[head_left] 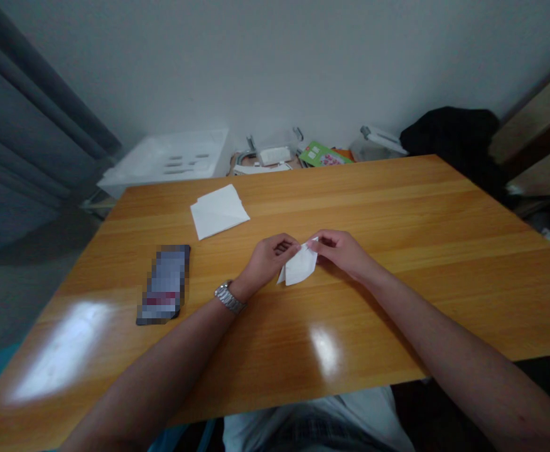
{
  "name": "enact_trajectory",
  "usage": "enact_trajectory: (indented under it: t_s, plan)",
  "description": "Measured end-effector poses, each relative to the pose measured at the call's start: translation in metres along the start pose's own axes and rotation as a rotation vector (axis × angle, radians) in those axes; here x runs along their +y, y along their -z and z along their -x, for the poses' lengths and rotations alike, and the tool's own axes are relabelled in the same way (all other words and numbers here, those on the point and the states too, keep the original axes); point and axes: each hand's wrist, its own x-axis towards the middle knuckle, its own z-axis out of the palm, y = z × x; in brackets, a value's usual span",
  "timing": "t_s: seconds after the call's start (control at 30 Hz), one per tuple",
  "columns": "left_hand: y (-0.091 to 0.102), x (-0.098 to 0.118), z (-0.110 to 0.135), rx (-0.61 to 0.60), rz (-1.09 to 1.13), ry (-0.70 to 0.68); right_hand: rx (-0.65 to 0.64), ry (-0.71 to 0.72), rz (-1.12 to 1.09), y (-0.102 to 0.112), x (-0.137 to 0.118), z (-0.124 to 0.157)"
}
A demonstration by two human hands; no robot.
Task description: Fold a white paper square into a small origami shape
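Note:
A small folded piece of white paper is held between my two hands, just above the middle of the wooden table. My left hand, with a metal watch at the wrist, pinches its upper left edge between thumb and fingers. On the other side, my right hand is closed on the upper right corner. The paper's lower part hangs towards me, with a separate flap showing at its left. Some of my fingertips are hidden behind the paper.
White paper sheets lie towards the back left of the wooden table. A phone, its screen blurred, lies left of my left forearm. Beyond the far edge are a white sink-like basin, a green booklet and a black cloth-like heap.

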Motion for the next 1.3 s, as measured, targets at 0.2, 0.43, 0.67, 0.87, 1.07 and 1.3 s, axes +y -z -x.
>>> enact_trajectory:
  t_s: [0.2, 0.43, 0.67, 0.87, 1.07, 1.3]
  plan:
    - [0.001, 0.003, 0.001, -0.032, -0.029, -0.012, 0.035, 0.013, 0.005, -0.003, -0.003, 0.001]
    - [0.005, 0.004, -0.001, -0.071, -0.070, -0.039, 0.020, -0.067, -0.089, 0.001, -0.008, 0.002]
    - [0.000, 0.003, -0.002, -0.001, 0.030, 0.021, 0.095, -0.050, -0.094, 0.004, -0.004, -0.001]
    - [-0.004, 0.002, 0.000, -0.079, 0.136, 0.060, 0.247, -0.005, -0.056, 0.012, -0.002, -0.006]
    - [-0.004, -0.007, -0.001, -0.030, 0.110, 0.051, 0.271, -0.020, -0.098, 0.010, -0.003, -0.007]
    - [0.009, -0.004, -0.004, 0.054, -0.054, 0.003, 0.148, -0.015, -0.016, 0.014, 0.000, -0.005]
